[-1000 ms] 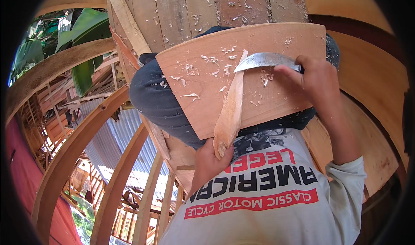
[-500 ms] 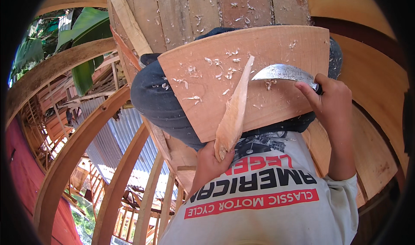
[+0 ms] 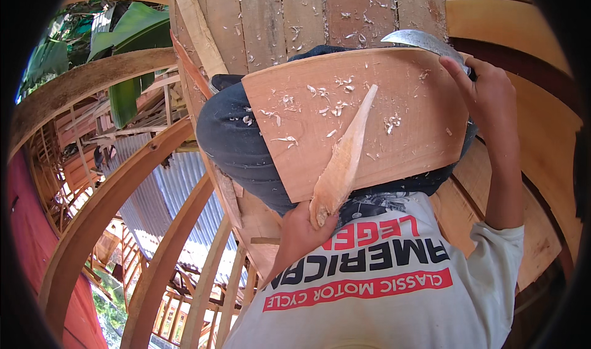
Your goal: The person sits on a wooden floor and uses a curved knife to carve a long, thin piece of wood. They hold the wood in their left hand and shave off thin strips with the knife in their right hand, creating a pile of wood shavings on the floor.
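Note:
My left hand (image 3: 303,229) grips the thick end of a tapered piece of wood (image 3: 345,158), carved to a point that leans away from me to the upper right. Beneath it a broad wooden board (image 3: 406,115) rests across my lap, dotted with pale shavings (image 3: 335,105). My right hand (image 3: 486,87) is closed round the handle of a curved knife (image 3: 422,40), its fingers mostly covering that handle. The blade is raised by the board's far right corner, apart from the carved wood, its tip pointing left.
Plank flooring (image 3: 301,16) strewn with shavings runs ahead of me. Curved wooden ribs (image 3: 117,195) rise along the left, with corrugated metal sheets (image 3: 178,189) and banana leaves (image 3: 132,41) beyond. Curved planks (image 3: 529,139) line the right side.
My right hand has carried the curved knife away from the carved wood, forward past the board's far edge. A small clump of shavings now shows mid-board. My left hand keeps its hold.

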`<state>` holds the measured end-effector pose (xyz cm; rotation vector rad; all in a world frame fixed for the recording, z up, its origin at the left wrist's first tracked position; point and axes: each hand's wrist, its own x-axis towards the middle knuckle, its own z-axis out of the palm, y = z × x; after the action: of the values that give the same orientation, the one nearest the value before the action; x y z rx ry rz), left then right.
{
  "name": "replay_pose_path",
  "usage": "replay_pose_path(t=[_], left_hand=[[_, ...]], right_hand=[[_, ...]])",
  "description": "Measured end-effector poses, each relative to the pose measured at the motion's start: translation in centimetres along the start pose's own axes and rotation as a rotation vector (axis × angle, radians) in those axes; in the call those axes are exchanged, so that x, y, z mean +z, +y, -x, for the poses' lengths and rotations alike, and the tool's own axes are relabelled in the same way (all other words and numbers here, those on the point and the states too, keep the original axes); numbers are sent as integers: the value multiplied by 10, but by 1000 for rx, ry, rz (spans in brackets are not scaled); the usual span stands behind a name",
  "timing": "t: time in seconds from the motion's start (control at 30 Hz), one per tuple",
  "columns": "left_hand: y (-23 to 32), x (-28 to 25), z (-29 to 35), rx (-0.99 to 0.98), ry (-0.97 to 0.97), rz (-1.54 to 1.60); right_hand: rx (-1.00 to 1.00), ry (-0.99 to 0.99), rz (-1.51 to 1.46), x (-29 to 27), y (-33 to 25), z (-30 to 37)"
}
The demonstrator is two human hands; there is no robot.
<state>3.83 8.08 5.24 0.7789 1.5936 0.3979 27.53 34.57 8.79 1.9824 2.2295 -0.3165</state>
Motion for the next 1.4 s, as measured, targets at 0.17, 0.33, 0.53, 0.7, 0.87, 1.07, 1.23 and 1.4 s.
replay_pose_path(t=[0.17,0.33,0.53,0.7,0.87,1.07,1.23,1.4], left_hand=[[3,0,0,-32,-15,44],[11,2,8,-7,41,30],[0,12,5,-50,63,32],[38,4,22,-53,62,-48],[94,-3,42,51,248,-152],[137,18,20,345,447,-445],[174,51,-3,474,346,-391],[182,58,-8,659,191,-76]], right_hand=[[-260,-223,-136,2,-35,59],[-123,20,4,15,-14,11],[78,32,-322,-26,24,-12],[-38,-12,-445,14,13,15],[-13,-72,-1083,48,32,28],[-71,-313,-1421,41,42,52],[-103,-193,-1450,37,71,48],[-39,-170,-1724,23,69,49]])
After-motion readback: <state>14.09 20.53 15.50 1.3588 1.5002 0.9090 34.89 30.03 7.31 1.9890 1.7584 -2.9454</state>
